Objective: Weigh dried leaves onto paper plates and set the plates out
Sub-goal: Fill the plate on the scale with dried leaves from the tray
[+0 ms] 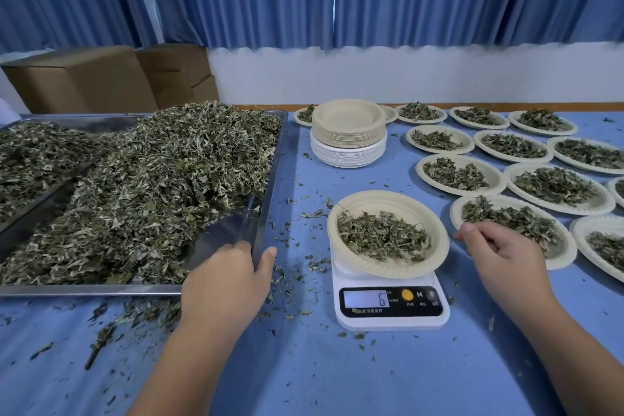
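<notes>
A white digital scale (388, 300) stands on the blue table and its display reads 6. On it sits a paper plate (437, 246), tilted a little, with a small heap of dried leaves (381, 236). To the left a big metal tray (265, 199) holds a large pile of dried leaves (152, 179). My left hand (233, 277) grips the tray's near right corner, fingers over the rim and thumb outside. My right hand (503, 257) hovers just right of the scale plate with loosely curled fingers; I see nothing in it.
A stack of empty paper plates (349, 132) stands behind the scale. Several filled plates (461, 174) lie in rows across the right side, one under my right hand. Leaf crumbs litter the blue tablecloth (304, 365). Cardboard boxes (77, 78) stand behind the tray.
</notes>
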Action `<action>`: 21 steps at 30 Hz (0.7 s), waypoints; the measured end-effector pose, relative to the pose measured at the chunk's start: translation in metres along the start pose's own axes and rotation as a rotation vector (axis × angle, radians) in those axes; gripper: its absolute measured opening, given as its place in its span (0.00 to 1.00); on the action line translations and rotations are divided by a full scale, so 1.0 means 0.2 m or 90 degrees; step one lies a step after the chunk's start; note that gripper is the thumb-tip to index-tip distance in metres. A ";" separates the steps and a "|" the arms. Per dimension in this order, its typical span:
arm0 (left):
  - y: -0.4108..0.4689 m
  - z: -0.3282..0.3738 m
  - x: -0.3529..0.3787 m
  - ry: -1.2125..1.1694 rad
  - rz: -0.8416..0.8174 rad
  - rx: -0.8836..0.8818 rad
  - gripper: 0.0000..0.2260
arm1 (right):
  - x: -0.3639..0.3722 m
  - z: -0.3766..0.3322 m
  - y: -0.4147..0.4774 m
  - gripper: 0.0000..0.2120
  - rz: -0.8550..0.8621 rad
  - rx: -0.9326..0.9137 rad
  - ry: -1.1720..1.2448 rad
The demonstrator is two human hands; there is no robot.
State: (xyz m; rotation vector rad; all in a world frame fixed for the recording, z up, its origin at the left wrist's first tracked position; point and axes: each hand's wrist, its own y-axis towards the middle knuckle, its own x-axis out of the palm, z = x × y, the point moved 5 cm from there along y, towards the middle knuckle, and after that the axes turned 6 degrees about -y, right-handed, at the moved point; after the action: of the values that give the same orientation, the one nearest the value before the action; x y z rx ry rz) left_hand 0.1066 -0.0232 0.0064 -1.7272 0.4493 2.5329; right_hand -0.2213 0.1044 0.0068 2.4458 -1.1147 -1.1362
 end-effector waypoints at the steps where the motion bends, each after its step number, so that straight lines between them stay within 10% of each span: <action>1: 0.01 -0.01 0.00 -0.013 0.002 -0.003 0.20 | 0.00 0.00 0.00 0.12 -0.001 0.000 0.001; 12: 0.09 -0.09 -0.10 -0.161 0.098 -0.062 0.23 | 0.01 0.02 0.01 0.13 0.001 0.012 0.032; 21: 0.22 0.38 -0.15 -0.327 0.090 0.162 0.24 | 0.01 0.05 0.00 0.13 -0.007 0.038 0.027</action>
State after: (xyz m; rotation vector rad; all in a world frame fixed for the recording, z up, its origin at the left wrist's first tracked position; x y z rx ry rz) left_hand 0.0408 -0.0413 0.0683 -0.9425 0.8267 2.7266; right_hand -0.2281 0.1031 -0.0019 2.5116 -1.1390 -1.0649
